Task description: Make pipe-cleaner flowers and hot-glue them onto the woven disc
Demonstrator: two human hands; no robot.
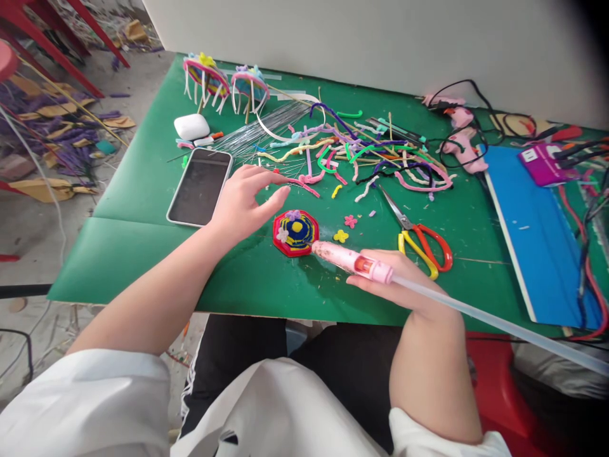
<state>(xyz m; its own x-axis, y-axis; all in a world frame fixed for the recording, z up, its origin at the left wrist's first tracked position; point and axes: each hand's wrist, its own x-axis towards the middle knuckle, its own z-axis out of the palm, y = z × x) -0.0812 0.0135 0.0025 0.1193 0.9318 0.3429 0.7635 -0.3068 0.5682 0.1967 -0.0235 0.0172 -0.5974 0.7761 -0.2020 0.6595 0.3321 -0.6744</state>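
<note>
Right hand point(403, 266) grips a pink glue gun point(335, 256) at the octagonal disc point(295, 233); left hand point(245, 197) loosely spread, apparently empty.
From that disc, on the counter point(118, 254), the gun slants off rightward; nearer to it, the left hand hangs upper left.

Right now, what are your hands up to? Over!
Right hand gripping pink glue gun, nozzle at red-rimmed octagonal disc. Left hand open nearby. Yellow flower close by, not blocking.
</note>
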